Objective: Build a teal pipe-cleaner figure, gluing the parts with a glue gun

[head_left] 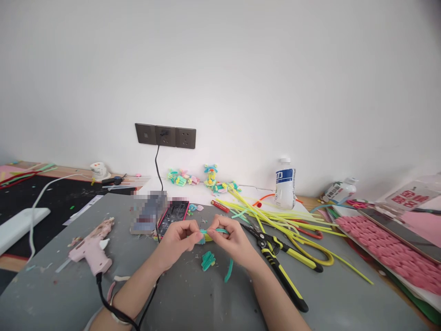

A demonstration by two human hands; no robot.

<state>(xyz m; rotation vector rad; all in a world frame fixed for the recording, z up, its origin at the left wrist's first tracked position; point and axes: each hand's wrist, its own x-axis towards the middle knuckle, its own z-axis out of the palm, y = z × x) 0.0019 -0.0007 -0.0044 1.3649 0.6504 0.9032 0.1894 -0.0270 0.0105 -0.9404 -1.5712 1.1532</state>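
Note:
My left hand (181,239) and my right hand (228,236) meet over the grey mat, fingertips pinched close together. Between them runs a teal pipe cleaner (221,230), gripped by both hands; its bent shape is partly hidden by the fingers. A teal length (228,270) comes out below my right hand; whether it is the same strand I cannot tell. Just under the hands lies a folded teal pipe-cleaner piece (208,260). Something yellow (208,238) shows behind the fingertips. Black-and-yellow pliers (275,248) lie with jaws close to my right hand.
A pink glue gun (90,253) rests at left, its black cord passing my left forearm. Two phones, one a dark phone (174,217), lie behind my left hand. Yellow pipe cleaners (292,216) spread at right before a white bottle (285,184). Small pipe-cleaner figures (211,177) are by the wall.

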